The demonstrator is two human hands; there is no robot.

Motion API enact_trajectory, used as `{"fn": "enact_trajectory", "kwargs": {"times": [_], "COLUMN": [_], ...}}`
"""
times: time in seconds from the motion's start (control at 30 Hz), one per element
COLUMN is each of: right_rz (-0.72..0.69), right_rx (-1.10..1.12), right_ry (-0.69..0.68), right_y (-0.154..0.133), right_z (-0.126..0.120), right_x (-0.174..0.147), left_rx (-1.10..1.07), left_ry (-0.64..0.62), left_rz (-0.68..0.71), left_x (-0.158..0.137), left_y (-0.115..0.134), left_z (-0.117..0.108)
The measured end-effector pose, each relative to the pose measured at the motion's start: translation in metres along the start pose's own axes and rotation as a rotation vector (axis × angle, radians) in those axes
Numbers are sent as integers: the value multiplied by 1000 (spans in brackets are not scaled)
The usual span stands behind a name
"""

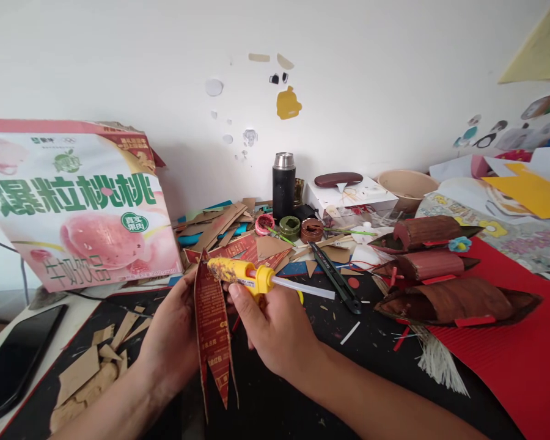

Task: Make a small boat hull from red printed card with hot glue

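Observation:
My right hand (284, 333) is closed round a yellow glue gun (245, 276), from whose back end a translucent glue stick (309, 287) juts out to the right. The gun's nozzle points left at the top of a red printed cardboard piece (213, 333). That piece has long pointed strips and hangs upright, its tips downward. My left hand (174, 327) grips it from the left; its fingertips are partly hidden behind the cardboard. Whether the nozzle touches the card I cannot tell.
A pink drink carton (77, 208) stands at left, above a phone (21, 360) and cardboard scraps (85, 373). Ahead are a black flask (283, 186), paint pots (289, 228) and a box cutter (334, 278). Several brown model boats (467, 300) sit at right on red sheet.

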State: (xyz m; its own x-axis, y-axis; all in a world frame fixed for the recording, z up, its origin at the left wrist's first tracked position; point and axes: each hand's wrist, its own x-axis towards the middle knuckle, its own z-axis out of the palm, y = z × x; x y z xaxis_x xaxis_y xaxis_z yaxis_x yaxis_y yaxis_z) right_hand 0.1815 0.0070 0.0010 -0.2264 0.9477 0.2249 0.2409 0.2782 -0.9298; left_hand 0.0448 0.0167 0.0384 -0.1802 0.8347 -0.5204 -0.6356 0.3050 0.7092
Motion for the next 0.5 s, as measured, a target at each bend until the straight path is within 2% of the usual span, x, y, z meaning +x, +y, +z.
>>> {"fn": "enact_trajectory", "kwargs": {"times": [0.5], "right_rz": [-11], "right_rx": [-24], "right_ry": [-2], "right_y": [0], "right_z": [0], "right_x": [0], "left_rx": [-8], "left_ry": [-2], "left_rz": [-9], "left_x": [0], "left_y": [3], "left_z": [2]}}
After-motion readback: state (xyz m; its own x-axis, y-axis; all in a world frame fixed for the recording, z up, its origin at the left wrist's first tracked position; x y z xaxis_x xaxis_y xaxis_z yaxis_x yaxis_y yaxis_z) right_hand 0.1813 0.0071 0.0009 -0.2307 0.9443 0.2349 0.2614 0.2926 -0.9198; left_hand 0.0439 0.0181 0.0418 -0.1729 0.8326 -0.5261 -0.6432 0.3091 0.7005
